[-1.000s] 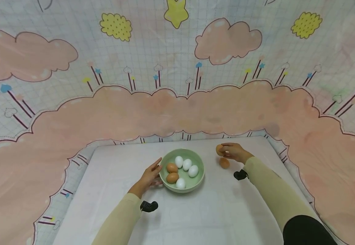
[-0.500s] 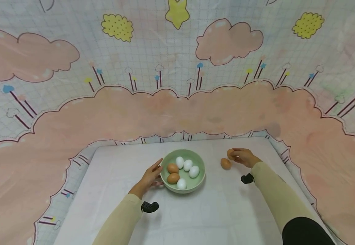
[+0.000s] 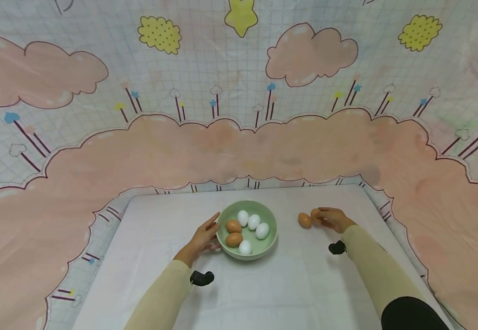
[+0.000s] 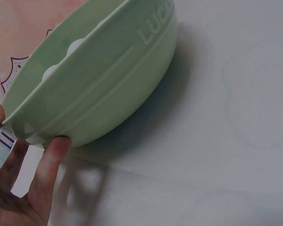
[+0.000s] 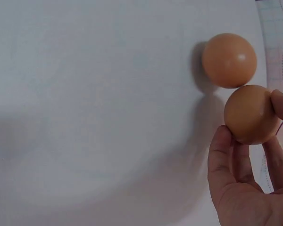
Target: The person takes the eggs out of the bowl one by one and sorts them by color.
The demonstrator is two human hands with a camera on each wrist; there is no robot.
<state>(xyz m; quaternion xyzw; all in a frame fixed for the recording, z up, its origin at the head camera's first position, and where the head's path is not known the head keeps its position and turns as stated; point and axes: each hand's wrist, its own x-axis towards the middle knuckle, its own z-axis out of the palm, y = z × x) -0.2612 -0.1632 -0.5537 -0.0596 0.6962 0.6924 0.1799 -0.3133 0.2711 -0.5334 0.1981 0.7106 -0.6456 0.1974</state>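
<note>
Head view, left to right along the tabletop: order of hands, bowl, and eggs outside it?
Left hand → green bowl → loose brown egg → held brown egg → right hand.

Bowl [image 3: 257, 245], egg [image 3: 304, 220] on seemingly cloth-covered table [image 3: 271, 293]

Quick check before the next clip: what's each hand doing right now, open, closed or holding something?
Left hand: open, touching the outside of the green bowl.
Right hand: closed, holding a brown egg.
</note>
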